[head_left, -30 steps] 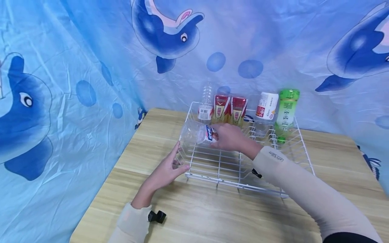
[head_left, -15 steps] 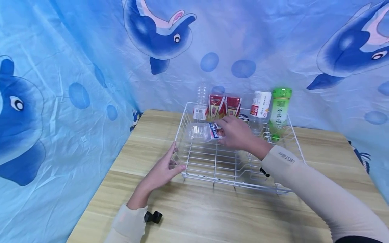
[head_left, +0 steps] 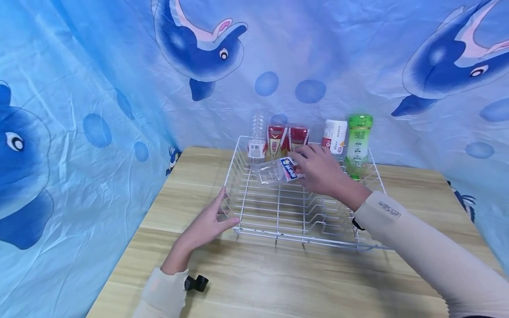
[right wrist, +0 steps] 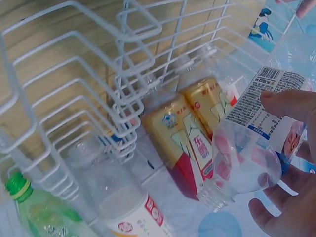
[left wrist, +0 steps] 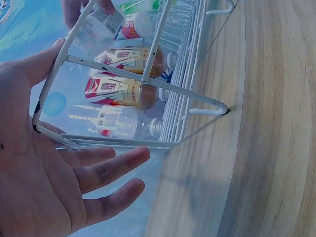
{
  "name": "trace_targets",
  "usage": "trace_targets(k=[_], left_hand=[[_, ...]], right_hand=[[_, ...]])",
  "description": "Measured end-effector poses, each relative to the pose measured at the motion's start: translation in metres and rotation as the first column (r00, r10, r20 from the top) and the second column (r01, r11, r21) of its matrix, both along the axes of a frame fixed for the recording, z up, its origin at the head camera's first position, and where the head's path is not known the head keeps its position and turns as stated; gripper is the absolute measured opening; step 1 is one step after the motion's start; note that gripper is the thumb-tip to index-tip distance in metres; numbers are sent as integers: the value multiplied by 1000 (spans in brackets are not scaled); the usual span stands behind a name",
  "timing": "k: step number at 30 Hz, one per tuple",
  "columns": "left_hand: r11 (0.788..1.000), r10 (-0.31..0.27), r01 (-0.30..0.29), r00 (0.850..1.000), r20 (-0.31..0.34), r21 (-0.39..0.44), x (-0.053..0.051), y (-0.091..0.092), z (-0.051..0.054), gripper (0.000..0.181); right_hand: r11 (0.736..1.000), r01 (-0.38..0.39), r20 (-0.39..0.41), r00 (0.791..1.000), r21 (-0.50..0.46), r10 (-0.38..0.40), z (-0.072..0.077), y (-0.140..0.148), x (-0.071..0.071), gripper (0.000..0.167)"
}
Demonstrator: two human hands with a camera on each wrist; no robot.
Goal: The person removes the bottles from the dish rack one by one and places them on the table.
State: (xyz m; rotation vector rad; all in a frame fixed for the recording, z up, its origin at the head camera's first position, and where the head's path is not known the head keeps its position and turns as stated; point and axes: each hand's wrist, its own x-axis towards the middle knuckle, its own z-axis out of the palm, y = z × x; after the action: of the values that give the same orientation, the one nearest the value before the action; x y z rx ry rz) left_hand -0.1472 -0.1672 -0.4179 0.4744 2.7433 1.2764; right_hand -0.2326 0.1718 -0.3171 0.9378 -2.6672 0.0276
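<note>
My right hand (head_left: 324, 172) grips a clear plastic bottle (head_left: 274, 171) by its blue-and-white label, above the left half of a white wire rack (head_left: 294, 237). That bottle is tilted on its side, its base toward the left. The right wrist view shows its capless neck (right wrist: 216, 196); the thumb lies on the printed label (right wrist: 269, 98). At the rack's front left corner is my left hand (head_left: 200, 229), fingers extended. In the left wrist view, the left thumb (left wrist: 47, 59) touches the wire rim and the other fingers spread beside the corner.
Along the rack's back, bottles stand neck-down: a clear ribbed one (head_left: 257, 150), two red-and-gold ones (head_left: 276, 141), a white-labelled one (head_left: 335, 134) and a green one (head_left: 359, 143). Bent wire dividers (head_left: 318, 216) rise on the right. A blue dolphin-print cloth (head_left: 286, 48) hangs behind the wooden table (head_left: 254, 282).
My right hand has moved the clear bottle rightward, away from the rack's left side, and its angle has changed. The left hand stays at the corner. The head view has shifted slightly.
</note>
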Motion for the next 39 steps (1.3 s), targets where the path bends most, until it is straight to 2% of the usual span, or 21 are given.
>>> trace_targets(k=[5, 10, 13, 19, 22, 30, 33, 39], left_hand=[[1000, 6, -6, 1000, 19, 28, 0, 0, -1, 106], [999, 6, -6, 1000, 12, 38, 1, 0, -4, 105], [999, 5, -5, 1000, 10, 41, 2, 0, -5, 104], [1000, -3, 3, 1000, 5, 5, 1, -1, -1, 102], [1000, -9, 9, 1000, 4, -21, 1, -1, 1, 103], [998, -24, 25, 1000, 9, -55, 0, -2, 6, 107], [996, -29, 29, 1000, 8, -80, -1, -2, 9, 109], [989, -34, 35, 999, 13, -144, -2, -1, 13, 112]], right_hand=[[1000, -19, -57, 998, 21, 20, 4, 8, 3, 69], [998, -32, -96, 995, 52, 37, 7, 15, 4, 71], [998, -40, -133, 990, 58, 47, 9, 18, 3, 67], [992, -100, -262, 958, 74, 116, 10, 26, 1, 48], [989, -107, -288, 948, 104, 133, 12, 30, 0, 52], [974, -58, -279, 953, 218, 119, 19, 35, 3, 71], [964, -57, -297, 945, 261, 137, 20, 38, 3, 72], [941, -72, -353, 915, 330, 194, 22, 42, 3, 69]])
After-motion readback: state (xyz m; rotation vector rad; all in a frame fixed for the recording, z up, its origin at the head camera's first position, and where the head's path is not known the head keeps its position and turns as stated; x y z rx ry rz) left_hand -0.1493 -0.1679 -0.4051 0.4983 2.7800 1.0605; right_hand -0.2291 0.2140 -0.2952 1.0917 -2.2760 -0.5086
